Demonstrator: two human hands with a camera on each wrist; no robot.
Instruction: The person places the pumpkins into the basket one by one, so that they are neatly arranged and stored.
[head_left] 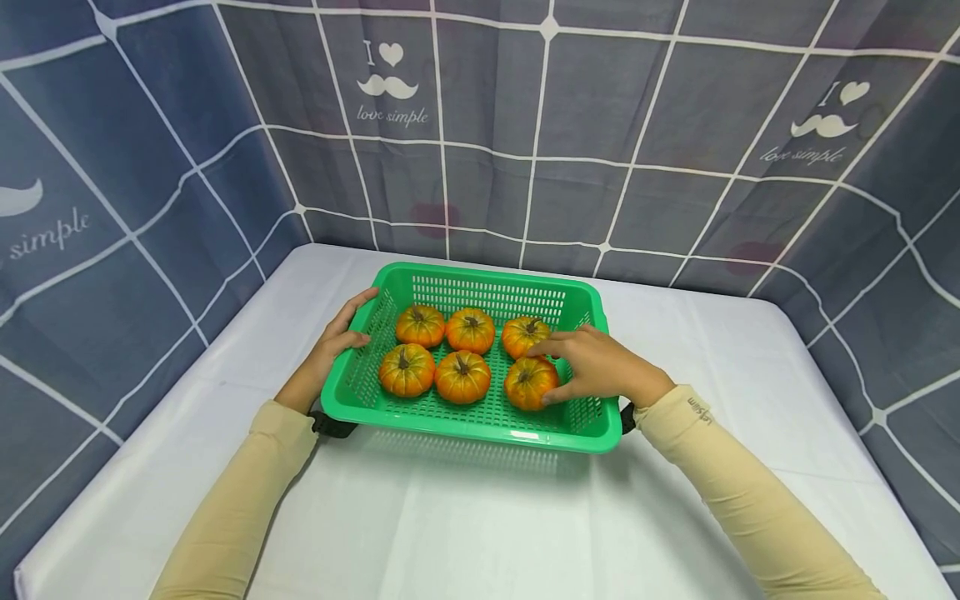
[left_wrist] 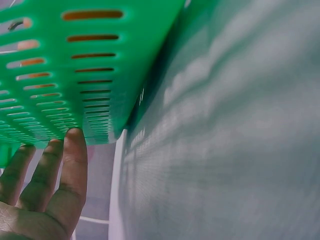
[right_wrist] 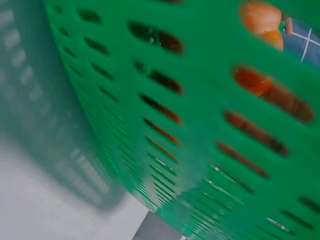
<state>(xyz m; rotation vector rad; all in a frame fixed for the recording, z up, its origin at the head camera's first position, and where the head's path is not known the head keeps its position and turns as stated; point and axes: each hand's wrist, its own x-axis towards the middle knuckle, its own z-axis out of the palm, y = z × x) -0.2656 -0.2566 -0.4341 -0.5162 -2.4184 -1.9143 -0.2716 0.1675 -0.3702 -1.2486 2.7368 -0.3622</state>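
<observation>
A green plastic basket [head_left: 480, 427] with slotted walls stands on the white-covered table, with several small orange pumpkins in two rows inside. My left hand [head_left: 324, 352] holds its left side, thumb over the rim and the other fingers outside; in the left wrist view, fingertips [left_wrist: 75, 142] touch the slotted wall. Reaching over the right rim, my right hand [head_left: 600, 364] grips the front right pumpkin [head_left: 528, 385] between thumb and fingers. Just behind it lies the back right pumpkin [head_left: 522, 335], partly covered by the fingers. Through the slots of the basket wall [right_wrist: 200, 115], the right wrist view shows bits of orange.
The other pumpkins fill the left and middle, such as the front left pumpkin [head_left: 407, 371] and the back middle pumpkin [head_left: 470, 331]. White cloth [head_left: 465, 525] covers the table around the basket. A grey checked curtain [head_left: 487, 100] hangs behind and at both sides.
</observation>
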